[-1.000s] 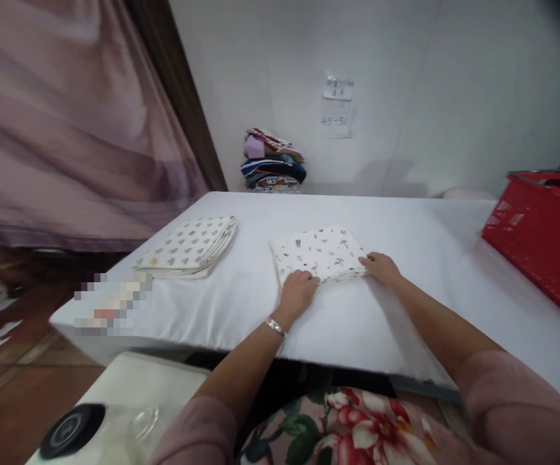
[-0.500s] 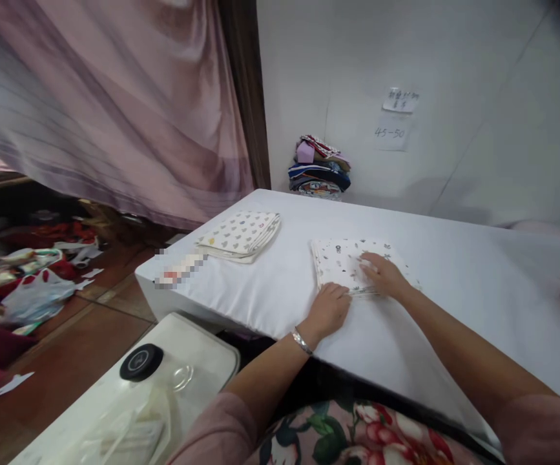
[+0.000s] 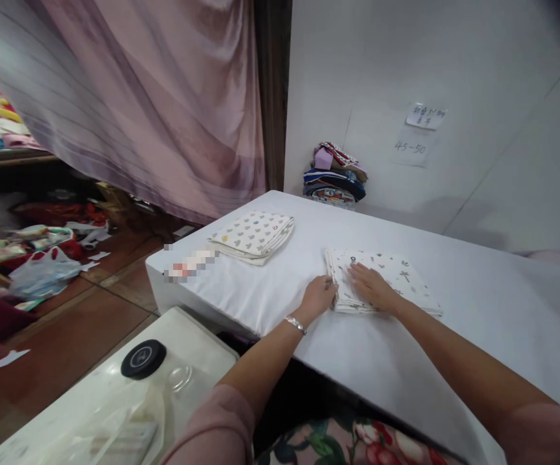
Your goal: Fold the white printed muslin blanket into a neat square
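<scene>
A white folded cloth (image 3: 410, 284) with a sparse grey and black print lies on the white-covered table (image 3: 280, 290). My right hand (image 3: 374, 289) rests flat on top of it, fingers stretched out. At the cloth's near left edge, my left hand (image 3: 319, 294), with a silver bracelet on its wrist, has its fingers closed on the folded layers. Farther left lies a second folded cloth (image 3: 255, 234), cream with small grey shapes and a few coloured ones; neither hand touches it.
Against the wall stands a stack of folded fabrics (image 3: 335, 177). Handwritten paper signs (image 3: 410, 147) hang above. A white side surface (image 3: 197, 336) at lower left carries a round black object (image 3: 143, 359) and clear plastic. A pink curtain (image 3: 202, 97) hangs behind the table's left end.
My left hand has shifted from the cloth's near corner to its left edge. The right hand has flattened and slid left over the print. The whole view has swung slightly left.
</scene>
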Tool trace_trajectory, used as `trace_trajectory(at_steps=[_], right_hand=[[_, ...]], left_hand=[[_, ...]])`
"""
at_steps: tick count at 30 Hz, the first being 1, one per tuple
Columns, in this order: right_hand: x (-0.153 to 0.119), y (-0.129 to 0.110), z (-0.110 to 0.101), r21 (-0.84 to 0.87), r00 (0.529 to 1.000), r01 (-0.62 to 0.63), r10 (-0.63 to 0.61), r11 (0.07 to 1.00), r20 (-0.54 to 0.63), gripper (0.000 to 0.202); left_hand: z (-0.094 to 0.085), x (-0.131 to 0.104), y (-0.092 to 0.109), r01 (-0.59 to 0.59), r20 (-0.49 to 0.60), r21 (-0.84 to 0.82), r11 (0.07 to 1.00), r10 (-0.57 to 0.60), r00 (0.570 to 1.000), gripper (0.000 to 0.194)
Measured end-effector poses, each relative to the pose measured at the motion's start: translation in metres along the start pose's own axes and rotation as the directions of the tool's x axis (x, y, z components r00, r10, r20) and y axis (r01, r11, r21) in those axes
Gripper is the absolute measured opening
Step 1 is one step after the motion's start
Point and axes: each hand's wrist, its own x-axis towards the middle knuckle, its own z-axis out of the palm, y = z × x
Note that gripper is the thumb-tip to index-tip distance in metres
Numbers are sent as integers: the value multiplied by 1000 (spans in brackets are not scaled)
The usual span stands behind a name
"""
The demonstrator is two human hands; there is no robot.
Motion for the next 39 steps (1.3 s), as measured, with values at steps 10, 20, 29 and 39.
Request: trace_trajectory(at_steps=[10, 20, 29, 39], right_hand=[[53, -11, 38, -169, 996, -89, 86, 982, -28, 49], [47, -9, 40, -113, 996, -68, 62, 991, -58, 50], [39, -13, 38, -78, 986, -26, 13, 997, -164, 50], [37, -20, 35, -116, 987, 153, -158, 981, -35, 51]], left_hand=[[21, -6, 0, 84, -96, 10, 996, -83, 992, 12], [-5, 70, -16, 47, -130, 185, 982, -23, 991, 25], [5, 129, -30, -82, 23, 303, 949, 78, 997, 42], [0, 168, -47, -169, 121, 165, 972, 150, 981, 32]])
